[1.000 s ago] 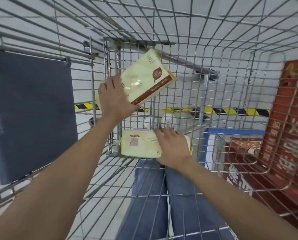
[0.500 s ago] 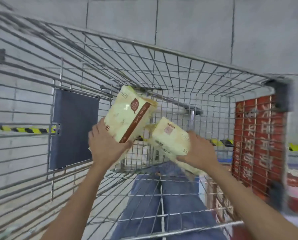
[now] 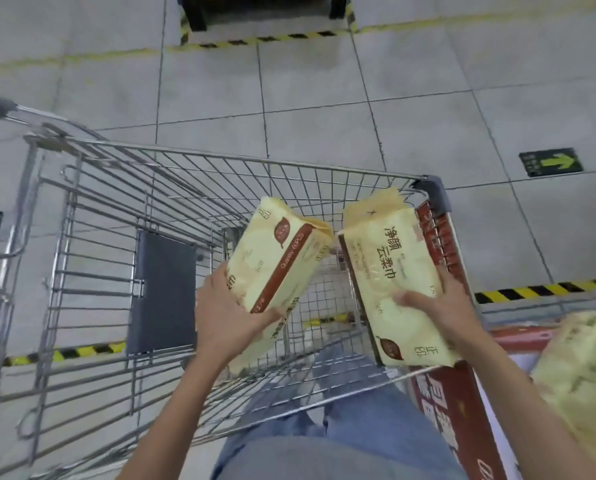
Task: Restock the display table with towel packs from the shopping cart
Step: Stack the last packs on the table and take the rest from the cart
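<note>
Two hands grip towel packs above the wire shopping cart (image 3: 220,160): left hand (image 3: 227,317) holds one pack (image 3: 276,258), right hand (image 3: 442,306) another pack (image 3: 393,278). Grey tiled floor (image 3: 324,98) carries yellow-black tape (image 3: 546,291) and a green arrow (image 3: 551,162). At right, a red-edged surface (image 3: 518,336) bears blurred packs (image 3: 587,368).

Pale grey floor tiles (image 3: 307,98) with thin dark joints spread out under soft, even light. At 12 o'clock, dark furniture legs (image 3: 198,15) stand within a yellow-and-black hazard stripe (image 3: 255,41). A green arrow sticker (image 3: 551,162) lies at 2 o'clock, a second striped band (image 3: 546,291) at 3 o'clock, and a third band (image 3: 71,351) at 8 o'clock.
</note>
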The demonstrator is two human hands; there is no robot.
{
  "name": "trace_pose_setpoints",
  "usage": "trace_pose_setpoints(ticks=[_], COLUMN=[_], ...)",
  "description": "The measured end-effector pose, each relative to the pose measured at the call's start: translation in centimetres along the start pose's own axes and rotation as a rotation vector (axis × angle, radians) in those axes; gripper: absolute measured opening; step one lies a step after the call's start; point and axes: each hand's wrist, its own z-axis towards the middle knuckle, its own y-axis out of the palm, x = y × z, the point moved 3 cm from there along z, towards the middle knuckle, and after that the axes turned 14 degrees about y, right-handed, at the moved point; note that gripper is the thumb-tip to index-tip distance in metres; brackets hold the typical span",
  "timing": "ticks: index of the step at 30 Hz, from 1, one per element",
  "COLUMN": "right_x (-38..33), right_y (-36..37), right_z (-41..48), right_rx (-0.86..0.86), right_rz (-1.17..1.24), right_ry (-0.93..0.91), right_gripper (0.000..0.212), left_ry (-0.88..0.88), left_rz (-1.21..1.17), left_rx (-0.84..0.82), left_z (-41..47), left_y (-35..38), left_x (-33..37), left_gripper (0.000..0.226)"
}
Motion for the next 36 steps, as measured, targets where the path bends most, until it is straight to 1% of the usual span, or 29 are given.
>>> trace_pose_setpoints(ticks=[3,5,7,9,12,14,17,20,23,25,29,33,36], right_x=[1.3,2.8,4.7,7.1,11.3,14.1,18.1,21.4,24.4,25.7,27.1,26.9,26.0], right_y=[-0.6,-0.5,-0.2,0.3,1.0,1.3,2.0,2.5,2.3,1.5,-3.3,-11.0,-16.9], right_z=[-4.4,-7.7,-10.8,-13.8,-17.9,-20.3,-23.3,-25.3,-26.7,-27.5,-29.1,-29.9,-30.3], right_rx=[0.080,0.156,0.197,0.239,0.373,0.450,0.528,0.623,0.684,0.720,0.779,0.823,0.840], right_rz=[0.197,0.310,0.427,0.508,0.622,0.687,0.783,0.872,0.914,0.920,0.832,0.536,0.303], right_ry=[-0.008,-0.014,-0.020,0.002,0.031,0.055,0.113,0.166,0.211,0.232,0.216,0.150,0.098], right_gripper=[0.061,0.051,0.043,0.044,0.043,0.047,0.064,0.065,0.079,0.084,0.083,0.097,0.111], left_ry=[0.149,0.223,0.307,0.403,0.541,0.627,0.734,0.813,0.845,0.855,0.841,0.807,0.781], left_rz=[-0.080,-0.092,-0.053,0.006,0.019,0.009,-0.019,-0.058,-0.104,-0.142,-0.193,-0.216,-0.244], left_rx=[-0.031,-0.070,-0.116,-0.171,-0.266,-0.332,-0.407,-0.465,-0.564,-0.634,-0.708,-0.688,-0.654], left_z=[-0.6,-1.3,-2.2,-3.0,-4.4,-5.4,-7.1,-9.0,-11.0,-12.3,-15.2,-17.4,-18.8], left_y=[-0.7,-1.0,-1.3,-1.3,-0.5,0.3,1.7,3.2,5.3,6.9,9.9,12.2,13.4], left_x=[1.7,2.4,3.2,4.3,6.3,8.0,10.3,12.4,14.3,15.4,17.5,19.4,20.9], left_gripper=[0.116,0.115,0.116,0.120,0.122,0.121,0.120,0.119,0.116,0.115,0.118,0.129,0.127])
